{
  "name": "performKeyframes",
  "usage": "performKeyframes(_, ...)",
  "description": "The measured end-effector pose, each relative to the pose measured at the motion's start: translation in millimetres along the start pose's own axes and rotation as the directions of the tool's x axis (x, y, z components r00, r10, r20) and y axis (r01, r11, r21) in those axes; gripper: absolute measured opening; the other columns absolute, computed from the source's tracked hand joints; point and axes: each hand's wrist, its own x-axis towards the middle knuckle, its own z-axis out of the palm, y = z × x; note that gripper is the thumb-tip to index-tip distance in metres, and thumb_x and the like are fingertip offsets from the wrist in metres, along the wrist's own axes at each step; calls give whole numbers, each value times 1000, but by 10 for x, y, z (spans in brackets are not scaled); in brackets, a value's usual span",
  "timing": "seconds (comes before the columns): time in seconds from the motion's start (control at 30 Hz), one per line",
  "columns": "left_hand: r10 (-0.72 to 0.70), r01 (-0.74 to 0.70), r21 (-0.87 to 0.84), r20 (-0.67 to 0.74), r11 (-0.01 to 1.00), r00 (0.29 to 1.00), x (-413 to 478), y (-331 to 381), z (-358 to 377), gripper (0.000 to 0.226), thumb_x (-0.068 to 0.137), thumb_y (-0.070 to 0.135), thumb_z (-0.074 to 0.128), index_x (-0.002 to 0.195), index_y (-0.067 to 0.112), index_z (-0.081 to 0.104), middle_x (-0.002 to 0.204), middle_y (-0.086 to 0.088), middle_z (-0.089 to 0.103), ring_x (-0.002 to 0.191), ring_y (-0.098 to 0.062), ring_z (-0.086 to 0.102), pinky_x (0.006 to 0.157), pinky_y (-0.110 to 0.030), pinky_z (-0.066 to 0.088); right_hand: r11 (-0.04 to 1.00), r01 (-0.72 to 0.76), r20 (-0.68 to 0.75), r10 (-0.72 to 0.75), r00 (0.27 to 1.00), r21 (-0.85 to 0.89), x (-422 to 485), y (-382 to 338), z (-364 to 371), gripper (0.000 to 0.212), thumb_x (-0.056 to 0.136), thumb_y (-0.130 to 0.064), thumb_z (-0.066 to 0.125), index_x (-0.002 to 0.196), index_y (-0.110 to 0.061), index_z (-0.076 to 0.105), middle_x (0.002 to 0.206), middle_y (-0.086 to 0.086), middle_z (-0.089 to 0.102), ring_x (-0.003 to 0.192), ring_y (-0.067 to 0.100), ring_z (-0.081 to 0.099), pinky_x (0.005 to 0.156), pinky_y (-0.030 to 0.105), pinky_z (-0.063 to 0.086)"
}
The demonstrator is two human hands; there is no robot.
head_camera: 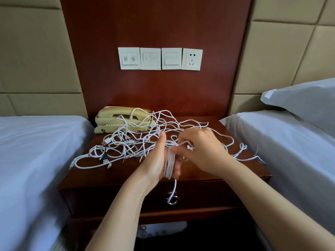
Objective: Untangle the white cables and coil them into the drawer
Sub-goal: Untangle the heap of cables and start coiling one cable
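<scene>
A tangle of white cables point(137, 142) sprawls over the wooden nightstand point(208, 176), from the phone to the right bed's edge. My left hand point(159, 160) stands upright with its fingers straight, and a coil of white cable point(169, 163) is wound around its palm. One loose end of the coil hangs down in front of the drawer point(208, 194), near its metal ring pull point(172, 200). My right hand point(199, 153) pinches a strand of the white cable beside the coil. The drawer is shut.
A beige corded telephone point(123, 118) sits at the back left of the nightstand, with cables draped over it. Beds with white sheets flank the nightstand on the left point(36, 151) and the right point(290, 142). Wall switches and a socket point(192, 59) are above.
</scene>
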Motion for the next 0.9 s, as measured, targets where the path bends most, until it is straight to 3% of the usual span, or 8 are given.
performKeyframes(0.13, -12, 19, -44, 146, 999, 989, -112, 23, 57, 54, 94, 53, 23, 70, 10, 45, 42, 7, 33, 37, -8, 32, 43, -19, 33, 975, -84, -57, 98, 994, 205, 29, 66, 8, 33, 83, -24, 68, 63, -19, 42, 65, -4, 46, 60, 15, 41, 59, 30, 32)
performKeyframes(0.23, 55, -56, 4, 112, 998, 992, -137, 37, 53, 34, 94, 30, 44, 67, 10, 41, 41, 9, 25, 35, -5, 26, 40, -17, 31, 955, -113, -50, 131, 990, 273, 30, 71, 55, 26, 87, -25, 64, 70, -13, 48, 73, 3, 49, 63, 20, 45, 60, 30, 35)
performKeyframes(0.33, 97, -101, 67, 63, 993, 993, -136, 25, 5, 33, 98, 19, 41, 67, 10, 41, 42, 10, 27, 36, -5, 27, 42, -17, 32, 913, -166, -15, 184, 983, 374, 13, 38, 59, 18, 89, -22, 62, 80, -12, 50, 73, 2, 55, 54, 26, 50, 52, 36, 39)
performKeyframes(0.4, 122, -122, 78, 5, 989, 993, -130, 15, -24, 33, 99, 19, 41, 67, 10, 42, 43, 10, 28, 36, -5, 27, 42, -17, 33, 887, -203, 32, 208, 978, 416, 5, 9, 24, 9, 90, -18, 61, 90, -14, 53, 83, -2, 59, 53, 18, 54, 51, 34, 44)
performKeyframes(0.53, 172, -165, 91, -83, 982, 982, -91, 4, -108, 34, 99, 19, 41, 66, 11, 43, 41, 11, 28, 35, -4, 28, 40, -17, 33, 644, -418, 239, 350, 906, 640, -2, -32, -4, 16, 90, -10, 60, 105, -12, 54, 88, 3, 60, 51, 9, 60, 46, 19, 46)
performKeyframes(0.63, 186, -166, 139, -145, 976, 972, -85, -2, -182, 35, 99, 19, 41, 65, 11, 44, 41, 11, 29, 35, -4, 29, 40, -18, 34, 768, -443, 218, 386, 896, 463, -11, 2, 28, 4, 87, -21, 64, 85, -18, 62, 64, -7, 55, 42, 0, 45, 47, 16, 35)
performKeyframes(0.77, 205, -174, 151, -225, 973, 952, -95, 24, -274, 34, 98, 21, 43, 66, 10, 45, 42, 10, 29, 36, -5, 30, 41, -18, 35, 832, -368, 97, 362, 927, 414, 1, -2, -58, 17, 86, -21, 66, 69, -20, 64, 48, -14, 50, 44, 1, 41, 48, 14, 29)
performKeyframes(0.9, 235, -202, 143, -277, 969, 932, -111, 75, -320, 35, 98, 22, 43, 66, 11, 45, 44, 8, 28, 38, -7, 29, 43, -21, 34, 891, -281, -9, 304, 953, 356, 19, -6, -233, 20, 88, -23, 64, 68, -20, 60, 52, -9, 46, 45, 4, 37, 49, 17, 28)
